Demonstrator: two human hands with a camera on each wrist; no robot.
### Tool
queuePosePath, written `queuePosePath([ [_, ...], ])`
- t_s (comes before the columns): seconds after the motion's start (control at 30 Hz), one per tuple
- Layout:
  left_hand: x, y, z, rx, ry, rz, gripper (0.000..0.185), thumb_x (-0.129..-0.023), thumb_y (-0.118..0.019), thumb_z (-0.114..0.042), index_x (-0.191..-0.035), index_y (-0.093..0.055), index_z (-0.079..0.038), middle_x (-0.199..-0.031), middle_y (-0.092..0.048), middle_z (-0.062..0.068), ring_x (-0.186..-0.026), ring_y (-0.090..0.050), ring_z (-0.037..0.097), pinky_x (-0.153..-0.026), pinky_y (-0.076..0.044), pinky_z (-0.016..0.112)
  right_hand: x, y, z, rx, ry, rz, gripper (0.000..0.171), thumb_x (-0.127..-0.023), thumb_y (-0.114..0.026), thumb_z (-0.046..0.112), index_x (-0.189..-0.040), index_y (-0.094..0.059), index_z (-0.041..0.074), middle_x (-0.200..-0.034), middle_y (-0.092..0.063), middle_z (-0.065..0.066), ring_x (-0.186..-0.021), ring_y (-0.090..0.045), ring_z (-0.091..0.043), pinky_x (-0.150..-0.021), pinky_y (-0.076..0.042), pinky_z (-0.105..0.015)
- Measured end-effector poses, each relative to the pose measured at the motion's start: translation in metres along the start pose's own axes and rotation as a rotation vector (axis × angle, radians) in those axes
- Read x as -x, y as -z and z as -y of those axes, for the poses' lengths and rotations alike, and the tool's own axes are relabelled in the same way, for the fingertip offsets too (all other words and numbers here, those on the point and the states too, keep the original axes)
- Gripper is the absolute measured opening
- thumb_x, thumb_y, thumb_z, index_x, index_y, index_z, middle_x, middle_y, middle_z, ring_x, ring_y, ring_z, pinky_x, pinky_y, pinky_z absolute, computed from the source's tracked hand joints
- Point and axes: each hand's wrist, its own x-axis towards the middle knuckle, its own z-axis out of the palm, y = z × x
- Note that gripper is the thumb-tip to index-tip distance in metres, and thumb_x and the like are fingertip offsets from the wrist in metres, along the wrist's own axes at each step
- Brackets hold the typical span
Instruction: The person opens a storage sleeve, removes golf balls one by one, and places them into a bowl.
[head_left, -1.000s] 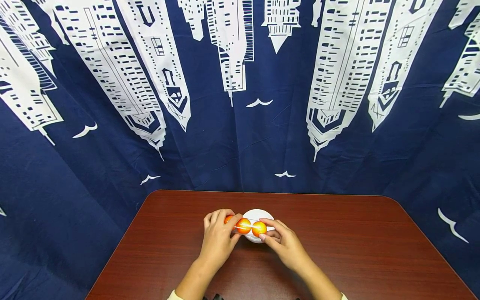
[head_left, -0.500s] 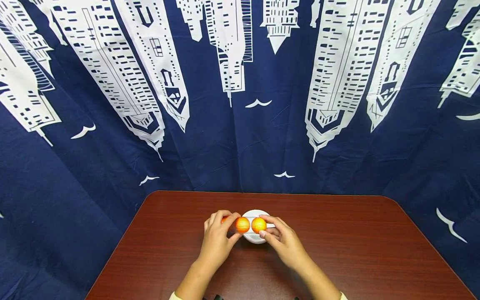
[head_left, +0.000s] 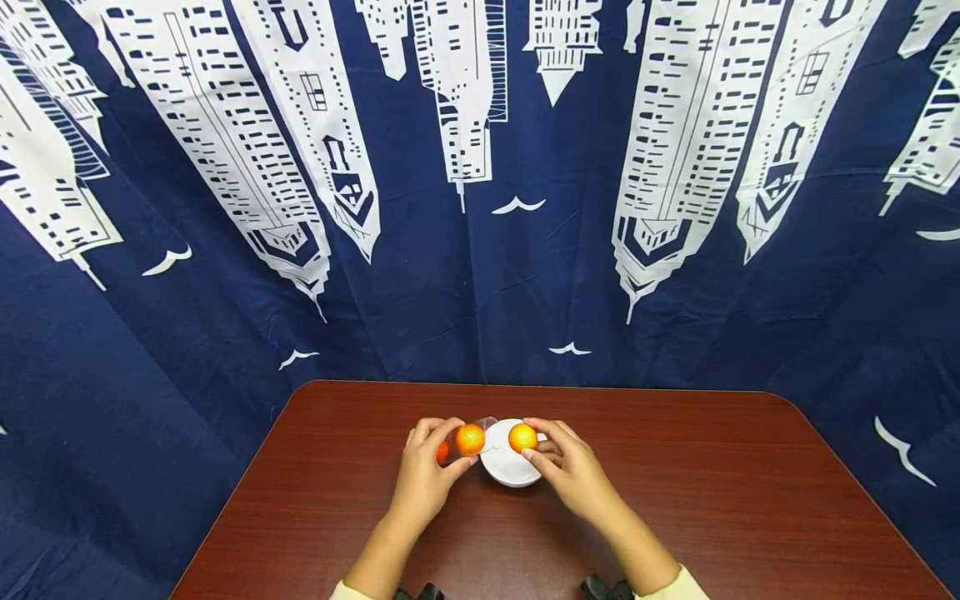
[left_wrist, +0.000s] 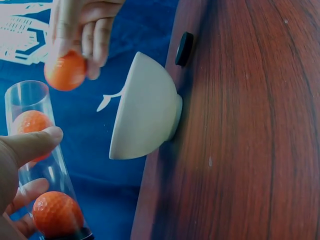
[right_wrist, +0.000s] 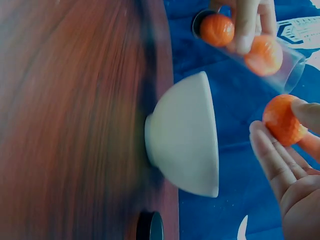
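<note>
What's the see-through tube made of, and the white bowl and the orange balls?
The tube looks like clear plastic: the balls show through its wall. The white bowl seems matte ceramic, smooth and thick-rimmed, though it might be plastic. The orange ball in the right hand is dimpled, probably hard plastic or foam.

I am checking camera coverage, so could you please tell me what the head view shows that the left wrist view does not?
Only the head view shows the navy skyline-print cloth and both forearms. Only the left wrist view shows the clear plastic tube plainly, holding two orange balls, and a black round knob. Both show the white ceramic bowl on the brown wooden table, the left hand gripping the tube, and the right hand pinching a third orange ball.
</note>
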Motion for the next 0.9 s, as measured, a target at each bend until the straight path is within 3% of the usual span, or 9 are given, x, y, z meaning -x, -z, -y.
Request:
queuePosePath([
  [0.2,-0.002,0.002,0.005,0.086,0.055,-0.013,0.052,-0.074,-0.09,-0.019,-0.121,-0.07,-0.016,-0.114,-0.06,0.0,-0.106,-0.057,0.017,-0.091,-0.053,0.037,-0.007,-0.001,-0.008,0.152,0.019,0.073,0.044,-0.088,-0.075,0.003,-0.131,-0.063,0.004,-0.116,-0.064,-0.009,-0.095,-0.071,-0.022,-0.082,-0.061,-0.031],
  [0.43,-0.003,0.002,0.006,0.19,0.124,-0.01,0.048,-0.074,-0.091,-0.019,-0.118,-0.072,-0.022,-0.116,-0.061,-0.001,-0.107,-0.062,0.017,-0.094,-0.056,0.036,-0.013,-0.005,-0.015,0.36,0.087,0.137,0.04,-0.087,-0.077,0.006,-0.126,-0.066,0.005,-0.115,-0.066,-0.006,-0.097,-0.069,-0.019,-0.086,-0.06,-0.035],
  [0.63,-0.003,0.0,0.008,0.203,0.142,-0.009,0.047,-0.074,-0.091,-0.02,-0.117,-0.072,-0.024,-0.115,-0.061,-0.001,-0.107,-0.062,0.015,-0.095,-0.054,0.035,-0.017,-0.008,-0.016,0.492,0.109,0.185,0.04,-0.087,-0.078,0.011,-0.125,-0.068,0.01,-0.114,-0.068,-0.001,-0.096,-0.068,-0.017,-0.087,-0.057,-0.036],
  [0.9,-0.003,0.0,0.007,0.215,0.144,-0.017,0.047,-0.074,-0.091,-0.022,-0.117,-0.072,-0.025,-0.115,-0.062,-0.001,-0.105,-0.062,0.016,-0.093,-0.055,0.032,-0.024,-0.013,-0.017,0.618,0.139,0.241,0.039,-0.082,-0.082,0.011,-0.12,-0.07,0.008,-0.114,-0.072,-0.006,-0.102,-0.07,-0.022,-0.094,-0.056,-0.042],
])
